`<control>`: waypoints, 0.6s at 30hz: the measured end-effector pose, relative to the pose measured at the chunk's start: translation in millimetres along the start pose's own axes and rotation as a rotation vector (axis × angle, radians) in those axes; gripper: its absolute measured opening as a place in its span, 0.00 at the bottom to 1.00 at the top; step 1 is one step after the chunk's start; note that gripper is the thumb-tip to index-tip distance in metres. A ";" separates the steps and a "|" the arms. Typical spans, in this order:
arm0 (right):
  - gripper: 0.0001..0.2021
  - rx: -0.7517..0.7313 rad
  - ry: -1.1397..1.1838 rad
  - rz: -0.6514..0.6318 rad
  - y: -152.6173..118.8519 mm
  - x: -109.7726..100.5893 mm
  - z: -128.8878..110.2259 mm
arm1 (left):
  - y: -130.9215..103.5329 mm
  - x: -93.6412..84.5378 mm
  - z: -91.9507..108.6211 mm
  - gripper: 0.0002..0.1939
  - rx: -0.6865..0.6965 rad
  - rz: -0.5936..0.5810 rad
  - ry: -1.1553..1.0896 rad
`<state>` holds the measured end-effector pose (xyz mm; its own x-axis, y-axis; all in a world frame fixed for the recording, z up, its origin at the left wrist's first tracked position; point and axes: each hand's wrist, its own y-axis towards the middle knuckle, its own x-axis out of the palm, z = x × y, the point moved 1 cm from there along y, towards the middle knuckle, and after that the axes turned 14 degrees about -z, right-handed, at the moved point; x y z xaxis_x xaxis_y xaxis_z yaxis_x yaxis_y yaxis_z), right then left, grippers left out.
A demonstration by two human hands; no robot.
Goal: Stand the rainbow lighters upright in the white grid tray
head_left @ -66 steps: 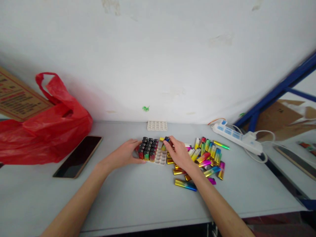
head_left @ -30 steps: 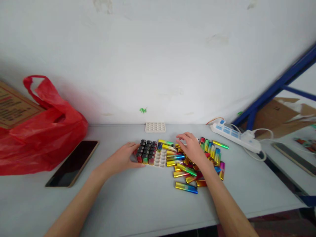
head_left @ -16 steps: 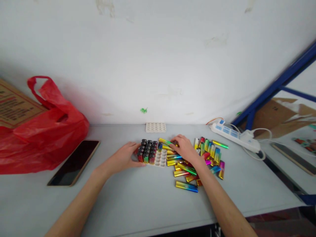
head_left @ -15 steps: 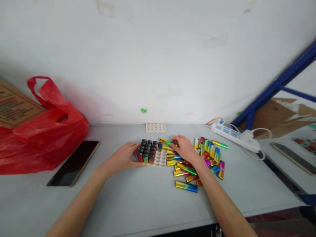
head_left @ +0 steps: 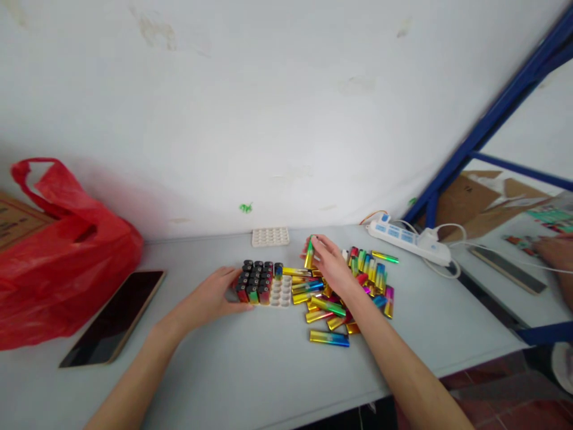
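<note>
The green-gold tube [head_left: 308,255] has risen from the pile [head_left: 329,306], now pinched near-upright by the right hand [head_left: 330,258], likely light, stiff and slick, so best gripped mid-body, while the left hand [head_left: 219,294] clasps the tray's [head_left: 282,294] filled end.

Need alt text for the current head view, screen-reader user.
A person's right hand holds a green and gold stick near a heap of shiny sticks; the left hand grips a white tray partly filled with upright black-topped pieces. A red bag and phone are at left.
</note>
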<state>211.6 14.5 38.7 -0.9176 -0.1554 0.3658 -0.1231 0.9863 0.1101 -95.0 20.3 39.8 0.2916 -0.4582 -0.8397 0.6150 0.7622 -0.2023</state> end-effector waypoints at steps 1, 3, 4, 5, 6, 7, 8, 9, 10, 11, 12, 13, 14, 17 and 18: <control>0.26 0.028 0.053 -0.046 -2.3 3.6 -2.3 | -0.2 -0.2 0.7 0.26 -0.004 -0.004 0.000; 0.26 0.093 0.103 -0.136 -6.3 9.4 -5.7 | -0.4 -0.3 1.8 0.25 -0.003 -0.008 0.001; 0.26 0.121 0.095 -0.165 -7.6 11.4 -6.4 | -0.4 -0.3 1.9 0.25 0.002 -0.006 0.002; 0.26 0.143 0.068 -0.181 -8.3 12.8 -6.0 | -0.2 -0.2 1.7 0.25 0.008 -0.006 0.004; 0.27 0.165 0.028 -0.179 -8.4 13.7 -4.6 | 0.1 0.1 1.1 0.26 0.014 -0.005 0.006; 0.28 0.186 -0.023 -0.162 -8.0 14.2 -2.3 | 0.5 0.3 0.3 0.26 0.019 -0.002 0.007; 0.30 0.201 -0.081 -0.135 -7.3 14.4 0.6 | 0.9 0.6 -0.6 0.27 0.023 0.000 0.005; 0.32 0.212 -0.149 -0.106 -6.6 14.4 3.6 | 1.3 0.8 -1.3 0.28 0.024 -0.001 0.002; 0.34 0.216 -0.220 -0.075 -5.9 14.6 6.3 | 1.6 1.0 -1.9 0.28 0.021 -0.006 -0.001; 0.35 0.210 -0.287 -0.047 -5.6 14.8 8.2 | 1.9 1.1 -2.1 0.28 0.018 -0.011 -0.005; 0.34 0.197 -0.342 -0.026 -5.6 15.4 9.2 | 2.0 1.0 -2.0 0.28 0.017 -0.018 -0.008; 0.33 0.184 -0.377 -0.016 -6.0 16.2 9.3 | 2.0 0.9 -1.5 0.28 0.017 -0.025 -0.010; 0.32 0.178 -0.390 -0.012 -6.7 17.3 8.6 | 1.9 0.5 -0.9 0.28 0.017 -0.029 -0.012; 0.26 0.173 -0.351 -0.025 -9.3 20.8 4.0 | 1.3 -0.8 0.9 0.28 0.008 -0.026 -0.017; 0.25 0.167 -0.348 -0.026 -9.9 21.7 2.5 | 1.2 -1.2 1.1 0.28 0.006 -0.024 -0.018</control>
<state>192.0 1.5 43.3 -0.9832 -0.1804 0.0258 -0.1815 0.9823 -0.0473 -93.8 21.2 41.1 0.2897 -0.4840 -0.8257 0.6260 0.7485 -0.2191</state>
